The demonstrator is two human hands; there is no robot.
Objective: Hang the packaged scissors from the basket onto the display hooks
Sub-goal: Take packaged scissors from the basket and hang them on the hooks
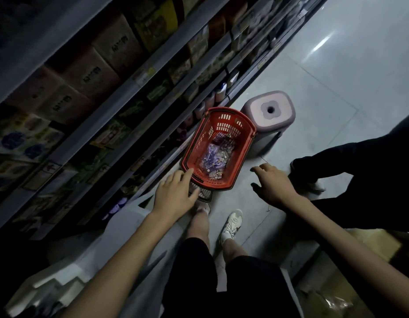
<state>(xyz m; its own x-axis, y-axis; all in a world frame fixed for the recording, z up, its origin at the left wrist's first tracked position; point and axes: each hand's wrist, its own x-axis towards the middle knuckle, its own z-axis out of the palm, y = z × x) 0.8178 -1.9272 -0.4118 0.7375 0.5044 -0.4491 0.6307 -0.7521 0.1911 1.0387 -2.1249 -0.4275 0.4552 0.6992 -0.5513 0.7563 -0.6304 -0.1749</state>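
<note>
A red plastic basket (196,143) stands on the grey floor beside the shelving. Inside it lie several packaged scissors (214,158), purple with clear wrapping. My left hand (177,195) hovers at the basket's near left corner with fingers relaxed, its fingertips reaching the rim, holding nothing. My right hand (271,185) hangs to the right of the basket, fingers spread and loosely bent, empty. No display hooks are visible in the dim view.
Dark store shelves (130,88) with boxed goods run along the left. A pink stool (269,113) stands just behind the basket. Another person's dark legs (350,161) are at the right. My own legs and white shoes (231,226) are below. White boxes (52,285) lie lower left.
</note>
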